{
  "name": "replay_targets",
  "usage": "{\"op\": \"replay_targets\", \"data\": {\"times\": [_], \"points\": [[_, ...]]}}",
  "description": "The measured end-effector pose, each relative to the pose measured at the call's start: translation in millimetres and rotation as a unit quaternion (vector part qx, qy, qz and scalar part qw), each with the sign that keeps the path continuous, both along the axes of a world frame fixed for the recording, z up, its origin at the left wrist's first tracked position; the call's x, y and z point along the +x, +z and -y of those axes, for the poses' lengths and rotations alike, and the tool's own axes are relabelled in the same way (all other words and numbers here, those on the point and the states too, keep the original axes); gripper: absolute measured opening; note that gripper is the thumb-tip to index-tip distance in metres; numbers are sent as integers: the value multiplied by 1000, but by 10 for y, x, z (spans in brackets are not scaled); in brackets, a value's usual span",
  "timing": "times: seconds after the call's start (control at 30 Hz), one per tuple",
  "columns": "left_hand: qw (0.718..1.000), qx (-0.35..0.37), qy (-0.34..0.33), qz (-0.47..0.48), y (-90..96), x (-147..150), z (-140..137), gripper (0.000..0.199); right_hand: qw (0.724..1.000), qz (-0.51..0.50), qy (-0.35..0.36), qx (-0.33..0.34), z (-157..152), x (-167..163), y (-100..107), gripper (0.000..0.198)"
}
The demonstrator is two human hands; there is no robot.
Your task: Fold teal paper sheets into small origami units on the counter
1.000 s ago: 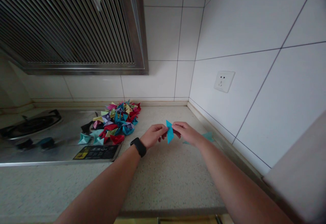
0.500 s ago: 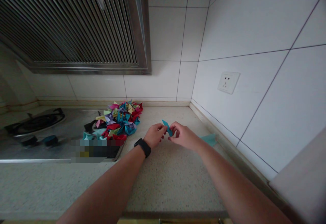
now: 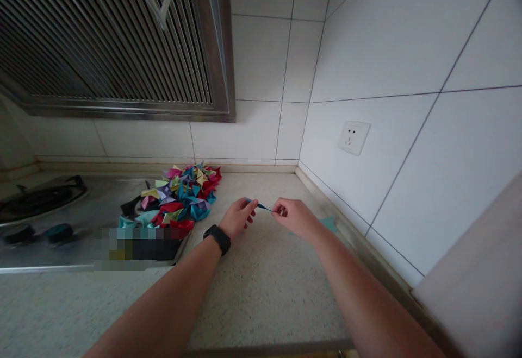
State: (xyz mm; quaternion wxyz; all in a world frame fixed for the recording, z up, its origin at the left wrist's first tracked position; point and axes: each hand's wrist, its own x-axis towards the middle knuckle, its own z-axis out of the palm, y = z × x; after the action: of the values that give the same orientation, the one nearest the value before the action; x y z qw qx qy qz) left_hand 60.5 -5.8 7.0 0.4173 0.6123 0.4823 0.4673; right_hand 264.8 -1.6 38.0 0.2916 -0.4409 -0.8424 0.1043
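A narrow piece of folded teal paper (image 3: 263, 207) stretches between my two hands above the counter, seen nearly edge-on. My left hand (image 3: 237, 218), with a black watch on its wrist, pinches one end between thumb and fingers. The other, pointed end is gripped by the thumb and fingertips of my right hand (image 3: 294, 215). Behind my right wrist lies some light teal paper (image 3: 328, 224), partly hidden by the forearm. Left of my hands is a heap of folded paper figures (image 3: 179, 198) in red, blue, purple, yellow and pink.
The heap lies partly on a steel gas stove (image 3: 93, 200) and partly on the speckled counter (image 3: 265, 293). A range hood (image 3: 122, 109) hangs above the stove. White tiled walls meet in the corner, with a power socket (image 3: 354, 137) on the right wall.
My hands have drawn slightly apart, and the teal paper has turned from showing its face to nearly edge-on. The whole view has shifted a little, moving the scene leftward.
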Motion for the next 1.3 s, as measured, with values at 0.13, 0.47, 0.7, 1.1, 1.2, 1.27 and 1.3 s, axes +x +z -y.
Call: {"op": "replay_targets", "data": {"times": [0.13,0.47,0.7,1.1,1.2,1.27,1.3], "points": [[1000,0,-7,-5,-21,16,-4,50,996,56,-50,39,25,5,46,12],[993,35,-31,-109,-112,-24,-61,47,942,129,-311,-11,-410,626,160,26],[987,36,-68,-141,-160,-35,-81,42,878,241,-408,-73,-764,917,69,32],[978,36,-77,-192,-89,-48,-44,38,871,291,-381,-104,-1043,897,188,29],[976,39,-79,-197,-77,-53,-40,36,871,293,-377,-118,-1055,868,186,22],[976,38,-81,-201,-73,-58,-42,35,871,292,-375,-121,-1051,850,180,22],[975,39,-82,-202,-72,-60,-44,35,871,292,-376,-120,-1050,842,176,25]]}}
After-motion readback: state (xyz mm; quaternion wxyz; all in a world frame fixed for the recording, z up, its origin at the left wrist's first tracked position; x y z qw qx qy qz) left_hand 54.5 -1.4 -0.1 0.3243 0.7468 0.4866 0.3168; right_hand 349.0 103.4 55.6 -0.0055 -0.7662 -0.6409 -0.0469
